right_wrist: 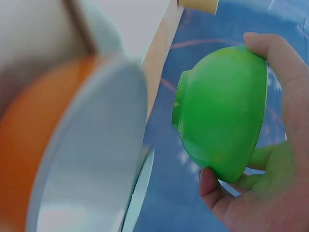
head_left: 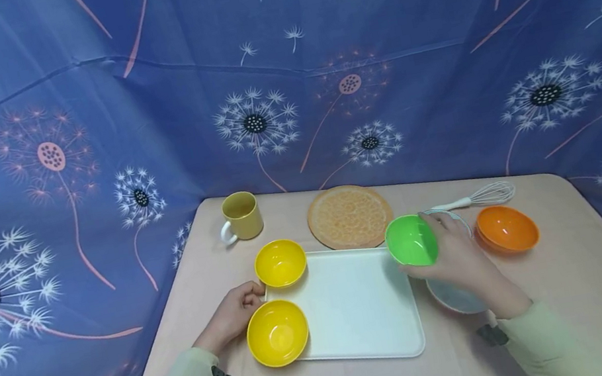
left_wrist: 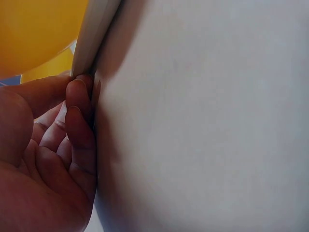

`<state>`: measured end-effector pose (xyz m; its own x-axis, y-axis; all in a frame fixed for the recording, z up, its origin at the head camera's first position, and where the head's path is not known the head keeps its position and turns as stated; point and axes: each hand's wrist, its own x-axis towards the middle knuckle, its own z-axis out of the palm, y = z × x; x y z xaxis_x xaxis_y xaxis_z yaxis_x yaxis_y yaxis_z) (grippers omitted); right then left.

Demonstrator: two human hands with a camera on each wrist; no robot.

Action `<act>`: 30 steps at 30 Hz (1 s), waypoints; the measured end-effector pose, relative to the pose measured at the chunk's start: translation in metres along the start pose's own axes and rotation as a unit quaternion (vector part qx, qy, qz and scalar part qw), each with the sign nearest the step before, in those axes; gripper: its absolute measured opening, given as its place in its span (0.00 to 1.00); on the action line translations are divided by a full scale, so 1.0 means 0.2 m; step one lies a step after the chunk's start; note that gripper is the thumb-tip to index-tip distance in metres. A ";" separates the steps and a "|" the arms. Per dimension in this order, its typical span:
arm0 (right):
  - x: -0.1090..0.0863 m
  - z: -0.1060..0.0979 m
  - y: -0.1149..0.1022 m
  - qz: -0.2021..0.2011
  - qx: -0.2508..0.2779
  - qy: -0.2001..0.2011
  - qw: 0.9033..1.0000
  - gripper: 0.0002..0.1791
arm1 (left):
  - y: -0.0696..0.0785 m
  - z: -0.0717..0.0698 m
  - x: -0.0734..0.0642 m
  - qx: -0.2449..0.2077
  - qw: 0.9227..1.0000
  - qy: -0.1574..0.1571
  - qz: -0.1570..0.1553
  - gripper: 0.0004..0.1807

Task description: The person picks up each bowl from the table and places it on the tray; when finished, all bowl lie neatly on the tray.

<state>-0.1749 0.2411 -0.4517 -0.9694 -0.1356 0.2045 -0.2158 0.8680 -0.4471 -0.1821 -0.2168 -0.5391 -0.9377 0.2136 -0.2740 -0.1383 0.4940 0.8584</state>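
Note:
My right hand (head_left: 458, 254) grips a green bowl (head_left: 410, 241) by its rim, held up over the right end of a white tray (head_left: 358, 305). In the right wrist view the bowl's rounded green underside (right_wrist: 222, 111) hangs between thumb and fingers. At the tray's left edge, my left hand (head_left: 238, 310) pinches the edge between thumb and curled fingers, as the left wrist view shows. Two yellow bowls, a far one (head_left: 281, 263) and a near one (head_left: 277, 333), stand along that side of the tray, close to the left hand.
A pale blue-grey bowl (head_left: 456, 296) sits under the right hand, partly hidden. Further right is an orange bowl (head_left: 507, 229), with a white whisk (head_left: 483, 195) behind it. At the back lie a round patterned mat (head_left: 350, 216) and a mustard mug (head_left: 242, 216).

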 end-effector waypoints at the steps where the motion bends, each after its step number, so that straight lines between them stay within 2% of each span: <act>1: 0.02 0.03 -0.02 -0.002 0.002 -0.004 1.000 0.64 | 0.00 0.00 0.00 -0.002 1.000 0.000 -0.001 0.10; 8: 0.10 0.20 -0.16 -0.030 0.015 -0.026 0.999 0.63 | 0.01 0.01 0.00 0.000 1.000 0.000 -0.006 0.11; 15: 0.15 0.34 -0.24 -0.045 0.021 -0.039 0.998 0.63 | 0.00 0.01 0.02 0.002 1.000 0.004 -0.006 0.11; 23: 0.19 0.51 -0.32 -0.034 0.056 -0.074 0.995 0.64 | 0.01 0.01 0.02 -0.003 1.000 0.009 -0.018 0.11; 30: 0.21 0.58 -0.36 -0.025 0.066 -0.073 0.995 0.63 | 0.01 0.01 0.01 -0.006 1.000 0.008 -0.008 0.11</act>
<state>-0.2140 0.1169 -0.5118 -0.9617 -0.2530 0.1053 -0.2681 0.7894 -0.5522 -0.1829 -0.2140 -0.5390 -0.9401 0.1929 -0.2812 -0.1569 0.4873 0.8590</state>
